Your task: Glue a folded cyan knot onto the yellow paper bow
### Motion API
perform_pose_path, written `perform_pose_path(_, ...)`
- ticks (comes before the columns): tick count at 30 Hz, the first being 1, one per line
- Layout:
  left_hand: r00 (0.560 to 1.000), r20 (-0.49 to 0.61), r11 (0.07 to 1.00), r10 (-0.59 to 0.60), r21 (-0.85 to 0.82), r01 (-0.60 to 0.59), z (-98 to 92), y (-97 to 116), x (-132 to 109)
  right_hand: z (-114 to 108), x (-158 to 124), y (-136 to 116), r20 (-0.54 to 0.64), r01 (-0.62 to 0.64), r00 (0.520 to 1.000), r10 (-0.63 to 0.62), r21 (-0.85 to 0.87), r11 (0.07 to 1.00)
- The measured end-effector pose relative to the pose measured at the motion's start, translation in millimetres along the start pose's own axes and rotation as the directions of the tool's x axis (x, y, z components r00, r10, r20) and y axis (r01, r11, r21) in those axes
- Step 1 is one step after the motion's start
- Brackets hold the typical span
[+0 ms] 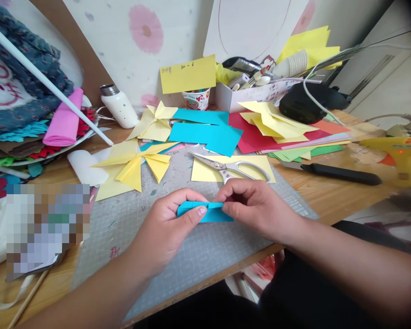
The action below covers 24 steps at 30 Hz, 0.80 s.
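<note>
A small strip of blue paper (212, 215), folded along its upper edge, is held over the front of the grey cutting mat (123, 256). My left hand (173, 224) grips its left part, with the thumb on top. At the right end, the thumb and forefinger of my right hand (253, 205) pinch the folded edge. Just beyond the hands, metal scissors (222, 167) lie on a sheet of yellow paper (200, 171). Farther back are flat blue paper pieces (205, 135). Folded yellow paper shapes (140, 164) sit at the left of the mat.
A black-handled knife (342, 173) and a yellow glue gun (397, 153) lie to the right. Red paper sheets (241, 132) are stacked behind. A white bottle (119, 107) leans at the back left, near a pink roll (65, 121). A box of tools (246, 93) stands against the wall.
</note>
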<state>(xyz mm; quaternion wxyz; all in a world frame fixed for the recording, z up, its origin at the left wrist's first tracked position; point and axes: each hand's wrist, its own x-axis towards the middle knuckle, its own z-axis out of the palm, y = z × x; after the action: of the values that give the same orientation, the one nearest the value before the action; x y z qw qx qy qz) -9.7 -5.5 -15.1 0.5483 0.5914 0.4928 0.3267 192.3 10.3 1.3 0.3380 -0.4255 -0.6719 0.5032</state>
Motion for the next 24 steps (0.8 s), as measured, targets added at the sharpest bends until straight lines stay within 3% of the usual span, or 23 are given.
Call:
perform_pose_path(5,1.000,0.018,1.000,-0.012,0.008,0.012,3.3,2,2,0,-2,3,-0.043,0.170,0.983,-0.178,-0.148,0.974)
perform_pose_path(8,0.996,0.083,0.999,-0.029,-0.022,0.031,4.3,4,3,-1,-3,5,-0.039,0.198,0.977,-0.210,-0.205,0.959)
perform_pose_path(12,0.992,0.126,0.995,-0.013,-0.093,0.025,4.4,6,3,-1,-3,3,-0.021,0.164,0.985,-0.173,-0.217,0.962)
perform_pose_path(17,0.995,0.093,1.000,0.020,0.021,-0.022,6.7,8,2,3,-4,0,0.006,0.142,0.990,-0.143,-0.174,0.974)
perform_pose_path(24,0.995,0.097,0.999,0.024,-0.033,-0.020,8.2,8,1,9,-1,-1,-0.004,0.043,0.999,-0.044,-0.131,0.990)
